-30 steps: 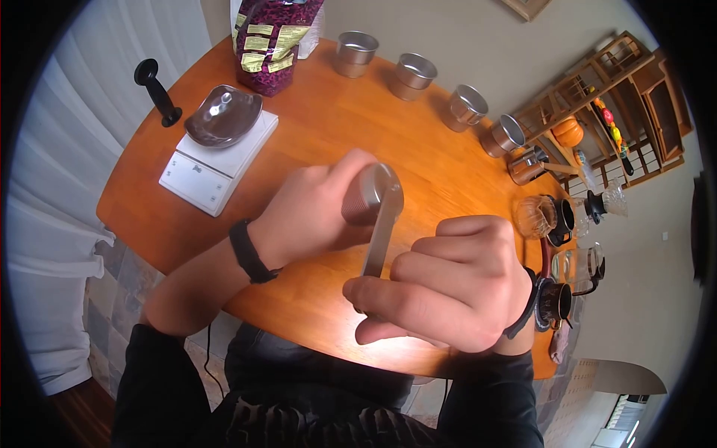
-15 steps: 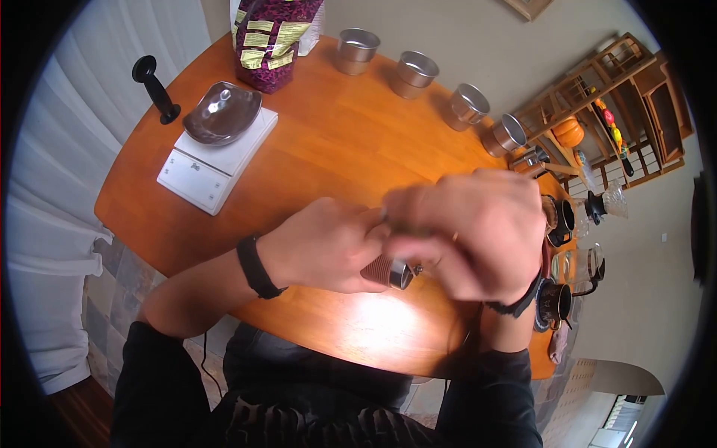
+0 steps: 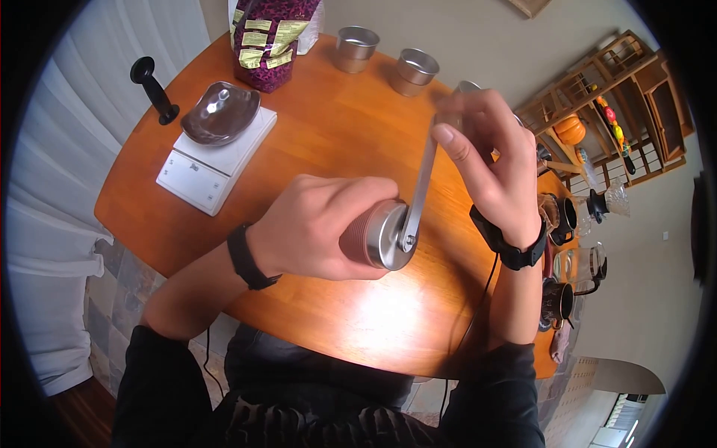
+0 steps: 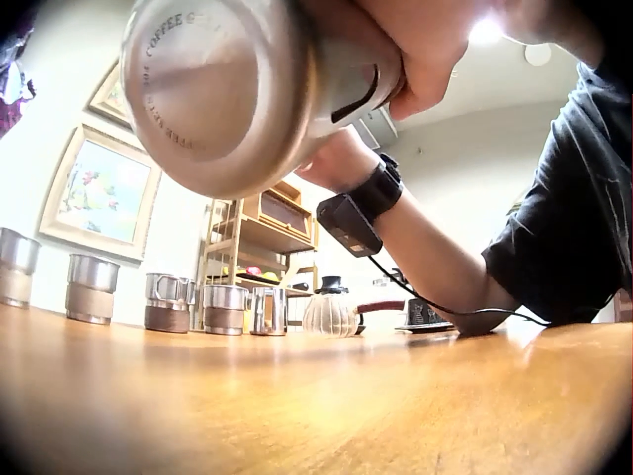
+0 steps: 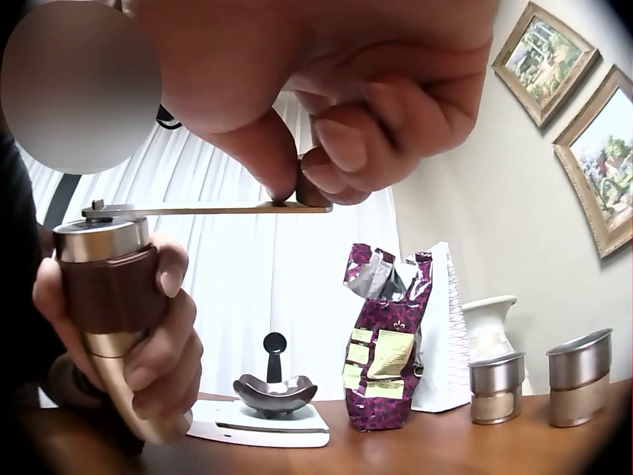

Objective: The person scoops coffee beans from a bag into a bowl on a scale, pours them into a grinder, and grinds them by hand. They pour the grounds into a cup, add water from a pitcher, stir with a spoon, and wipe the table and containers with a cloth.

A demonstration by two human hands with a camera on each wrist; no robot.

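The grinder (image 3: pixel 373 233) is held above the table (image 3: pixel 328 142), left hand (image 3: pixel 314 228) wrapped round its body, right hand (image 3: pixel 485 153) pinching the crank (image 3: pixel 422 183) knob. This looks like mid-grinding; the next turn needs the body held steady.

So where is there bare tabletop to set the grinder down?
Bare wood lies between the scale, the coffee bag and the left hand, plus the near edge under the grinder. The far right, by cups and carafes, is crowded.
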